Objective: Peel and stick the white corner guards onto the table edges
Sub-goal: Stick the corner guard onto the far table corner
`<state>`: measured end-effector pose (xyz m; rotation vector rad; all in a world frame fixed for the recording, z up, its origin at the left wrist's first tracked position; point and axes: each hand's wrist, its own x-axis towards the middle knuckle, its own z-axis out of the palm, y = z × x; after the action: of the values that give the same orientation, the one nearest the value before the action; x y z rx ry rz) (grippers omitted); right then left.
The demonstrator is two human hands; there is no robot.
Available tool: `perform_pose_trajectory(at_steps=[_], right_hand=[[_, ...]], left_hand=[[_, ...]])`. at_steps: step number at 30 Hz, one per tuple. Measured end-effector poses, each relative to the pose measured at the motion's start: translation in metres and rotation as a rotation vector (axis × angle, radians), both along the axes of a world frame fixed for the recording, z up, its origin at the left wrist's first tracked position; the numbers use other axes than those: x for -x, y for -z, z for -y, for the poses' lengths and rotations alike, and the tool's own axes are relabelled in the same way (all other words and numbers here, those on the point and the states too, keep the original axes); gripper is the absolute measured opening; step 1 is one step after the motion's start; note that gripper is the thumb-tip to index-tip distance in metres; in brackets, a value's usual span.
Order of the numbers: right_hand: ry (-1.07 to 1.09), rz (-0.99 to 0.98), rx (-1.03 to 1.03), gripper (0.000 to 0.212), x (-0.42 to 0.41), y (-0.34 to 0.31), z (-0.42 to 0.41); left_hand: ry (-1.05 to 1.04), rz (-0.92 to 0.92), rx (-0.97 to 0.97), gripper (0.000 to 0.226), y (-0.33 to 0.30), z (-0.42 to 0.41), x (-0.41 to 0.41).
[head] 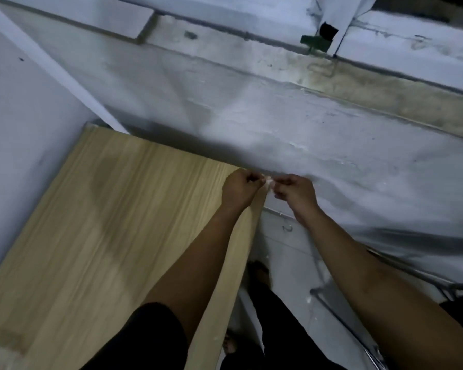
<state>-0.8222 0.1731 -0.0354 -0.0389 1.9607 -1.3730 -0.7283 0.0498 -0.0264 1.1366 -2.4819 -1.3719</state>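
**Both hands pinch corner guard at far table corner**

Small white corner guard (268, 180), blurry, sits between both hands right at the far right corner of the wooden table (96, 222). Left hand (239, 189) fingers curled, pinching its left side; right hand (294, 190) fingers curled, pinching its right side. Can't tell if the guard touches the table edge. White wall (278, 124) directly behind. Tiled floor (286, 263) beside table; metal rack (340, 311) lower right.

Single head-worn view, looking steeply down, near the table (91, 222) far corner, wall beyond
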Motion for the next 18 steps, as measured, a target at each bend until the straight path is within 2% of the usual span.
perform_pose_trajectory(at_steps=[7,11,16,18], right_hand=[[0.07,-0.039,-0.108,0.014,0.011,0.031,0.018],[0.075,-0.077,-0.121,0.016,0.014,0.037,0.023],[0.114,-0.037,-0.099,0.024,0.015,0.038,0.024],[0.139,-0.011,-0.075,0.023,0.015,0.04,0.023]], left_hand=[[0.184,0.057,0.419,0.011,0.033,0.021,0.027],[0.207,0.099,0.425,0.019,0.041,0.029,0.034],[0.279,0.149,0.45,0.025,0.045,0.038,0.034],[0.305,0.209,0.433,0.035,0.049,0.043,0.036]])
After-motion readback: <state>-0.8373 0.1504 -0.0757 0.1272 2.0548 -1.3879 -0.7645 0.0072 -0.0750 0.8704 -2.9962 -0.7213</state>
